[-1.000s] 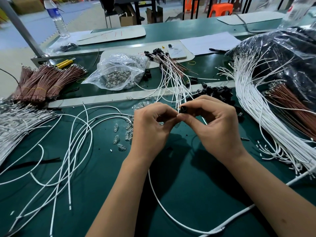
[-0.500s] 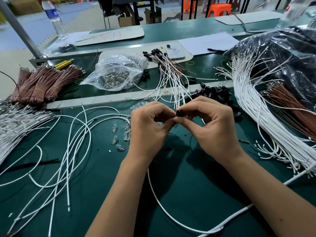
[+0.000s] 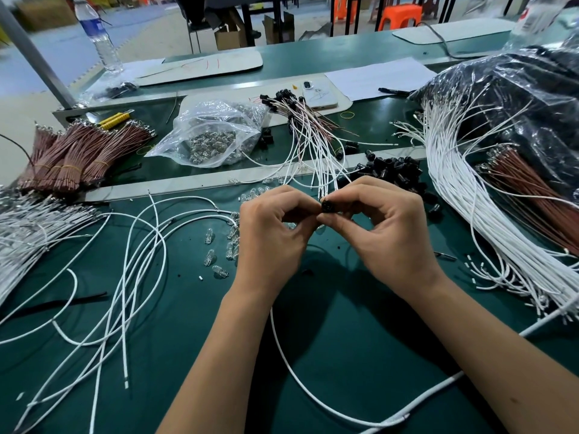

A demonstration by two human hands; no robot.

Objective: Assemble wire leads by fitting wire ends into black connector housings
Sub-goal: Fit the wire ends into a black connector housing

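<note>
The worktop (image 3: pixel 175 308) is showing dark green throughout. White wires (image 3: pixel 134 261) are lying over it, beside reddish-brown wire bundles (image 3: pixel 78 151) banded in yellow. A black connector housing (image 3: pixel 328 207) is sitting between the hands, and a pile of black housings (image 3: pixel 391 170) is showing behind. Clear glass bulbs (image 3: pixel 210 258) are glinting, a clear bag (image 3: pixel 213 136) is holding silvery parts, and orange stools (image 3: pixel 402 15) are standing far back.

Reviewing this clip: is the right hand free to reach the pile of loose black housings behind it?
Probably not yet: the right hand is pinching a black housing together with the left hand. The pile lies just beyond, nothing between.
</note>
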